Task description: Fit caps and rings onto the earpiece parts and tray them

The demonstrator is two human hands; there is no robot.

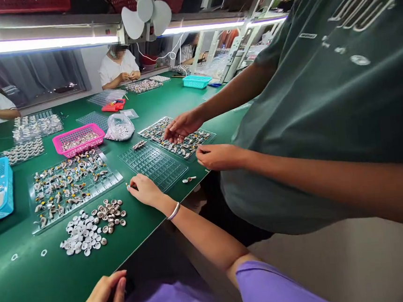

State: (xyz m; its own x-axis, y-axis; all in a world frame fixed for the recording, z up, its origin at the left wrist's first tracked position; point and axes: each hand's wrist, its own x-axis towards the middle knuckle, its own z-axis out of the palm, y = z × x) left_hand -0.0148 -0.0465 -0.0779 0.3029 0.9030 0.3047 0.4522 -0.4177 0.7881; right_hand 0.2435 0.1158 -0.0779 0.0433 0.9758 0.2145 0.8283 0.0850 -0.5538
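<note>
My right hand (146,189), with a silver bangle at the wrist, pinches a small pale piece (128,186) at its fingertips, too small to name. It is just left of the front corner of a clear compartment tray (155,166). My left hand (103,300) is low at the table's front edge, thumb and fingers drawn together; whatever they hold is hidden. On the table between my hands lie a pile of white round caps (82,234) and a pile of brown-lined caps (111,213). Behind these is a clear tray (111,184) filled with small grey, white and yellow parts.
A co-worker in a dark green shirt (312,127) stands close on my right, both hands over another filled tray (187,145). Pink (69,151) and blue (9,186) baskets and a plastic bag (119,127) stand on the green table. Other people sit across it.
</note>
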